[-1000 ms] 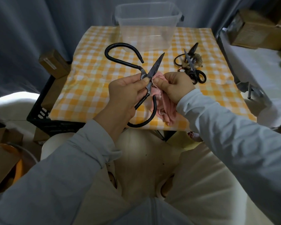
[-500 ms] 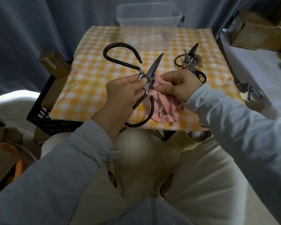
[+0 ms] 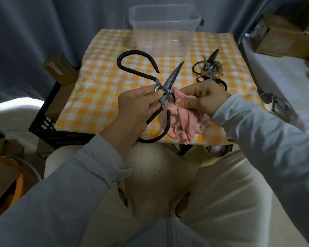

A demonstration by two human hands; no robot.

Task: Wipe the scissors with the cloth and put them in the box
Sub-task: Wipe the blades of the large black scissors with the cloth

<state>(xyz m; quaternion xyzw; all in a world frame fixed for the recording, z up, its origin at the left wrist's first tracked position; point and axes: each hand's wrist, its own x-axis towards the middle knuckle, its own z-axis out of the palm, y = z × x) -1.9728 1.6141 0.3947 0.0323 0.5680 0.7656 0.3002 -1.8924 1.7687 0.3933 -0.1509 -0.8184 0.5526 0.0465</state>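
Note:
My left hand (image 3: 136, 107) grips a large pair of black iron scissors (image 3: 169, 81) near the pivot, blades pointing up and to the right over the table. My right hand (image 3: 203, 97) pinches a pink cloth (image 3: 184, 125) against the base of the blades. The cloth hangs down onto the table's front edge. One big handle loop curves up to the left, the other down below my left hand. A clear plastic box (image 3: 163, 31) stands at the far side of the table, nothing visible inside.
The table wears an orange and white checked tablecloth (image 3: 100, 90). More small scissors (image 3: 210, 70) lie in a heap at its right, behind my right hand. A black crate (image 3: 48, 122) with cardboard boxes stands left of the table. Cardboard boxes (image 3: 282, 38) sit at the right.
My right hand with the cloth has slid down the blade toward the pivot and a little to the right. More of the cloth now hangs spread below it.

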